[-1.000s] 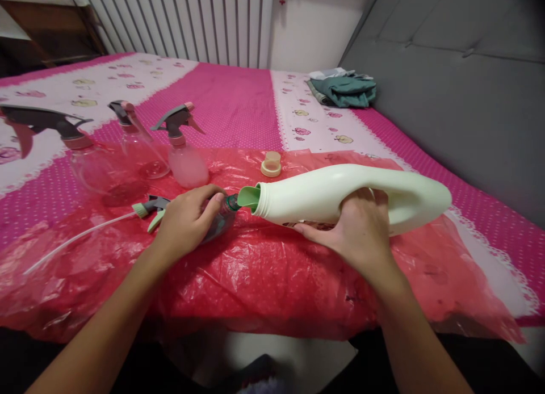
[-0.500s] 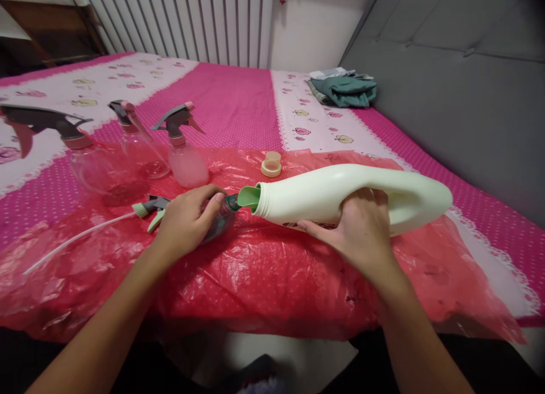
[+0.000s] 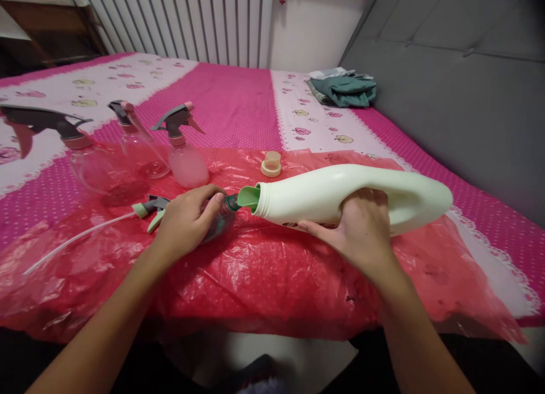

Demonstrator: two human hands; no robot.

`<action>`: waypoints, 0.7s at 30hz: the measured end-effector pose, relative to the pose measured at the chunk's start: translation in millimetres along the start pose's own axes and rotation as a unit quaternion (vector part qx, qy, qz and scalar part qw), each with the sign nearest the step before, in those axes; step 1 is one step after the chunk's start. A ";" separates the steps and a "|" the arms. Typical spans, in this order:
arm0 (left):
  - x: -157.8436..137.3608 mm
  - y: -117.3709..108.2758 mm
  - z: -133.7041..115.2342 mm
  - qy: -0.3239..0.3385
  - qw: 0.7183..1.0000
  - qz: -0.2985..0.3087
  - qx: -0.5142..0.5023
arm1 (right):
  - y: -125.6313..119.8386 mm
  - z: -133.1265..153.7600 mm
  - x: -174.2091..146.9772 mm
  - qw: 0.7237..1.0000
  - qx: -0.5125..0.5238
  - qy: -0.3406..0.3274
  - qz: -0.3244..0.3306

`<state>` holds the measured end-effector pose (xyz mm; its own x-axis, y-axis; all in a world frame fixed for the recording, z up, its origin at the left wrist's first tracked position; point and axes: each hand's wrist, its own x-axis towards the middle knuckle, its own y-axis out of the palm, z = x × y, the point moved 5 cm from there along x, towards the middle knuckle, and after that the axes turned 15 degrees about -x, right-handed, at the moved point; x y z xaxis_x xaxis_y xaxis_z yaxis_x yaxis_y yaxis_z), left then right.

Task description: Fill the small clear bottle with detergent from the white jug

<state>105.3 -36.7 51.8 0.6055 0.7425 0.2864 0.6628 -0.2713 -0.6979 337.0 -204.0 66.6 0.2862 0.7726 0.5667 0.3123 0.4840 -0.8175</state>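
Note:
My left hand [image 3: 187,219] is closed around a dark, see-through spray bottle body [image 3: 220,219], tilted with its open neck to the right. My right hand [image 3: 361,221] grips the handle of a large pale-green detergent jug [image 3: 315,192], lying nearly level. The jug's green pouring spout [image 3: 248,197] meets the bottle's mouth; whether liquid runs between them I cannot make out. Left of my left hand lies a grey and green spray head [image 3: 151,208] with a long white tube [image 3: 80,239]. A cream cap [image 3: 271,164] sits beyond the jug's neck.
Red plastic sheeting [image 3: 272,275] covers the near part of the pink bed [image 3: 238,99]. Three clear spray bottles with pink and grey heads stand at the left, one [image 3: 188,166] holding cloudy liquid. Folded clothes [image 3: 344,90] lie by the grey headboard [image 3: 447,87].

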 end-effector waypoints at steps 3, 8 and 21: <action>0.0 -0.3 0.0 0.002 1.000 -0.002 0.001 | -0.5 -0.6 0.2 1.000 -0.002 0.005 0.002; 0.2 -0.9 -0.3 0.006 1.000 -0.003 0.004 | -1.7 0.0 1.0 1.000 -0.006 0.003 0.018; 0.5 0.1 0.5 0.003 1.000 0.003 -0.007 | -3.9 1.2 0.9 1.000 -0.009 0.006 0.024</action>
<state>105.4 -36.1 51.6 0.6119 0.7369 0.2872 0.6654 -0.2833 -0.6907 334.9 -204.8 70.1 0.3122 0.7892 0.5288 0.3136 0.4398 -0.8416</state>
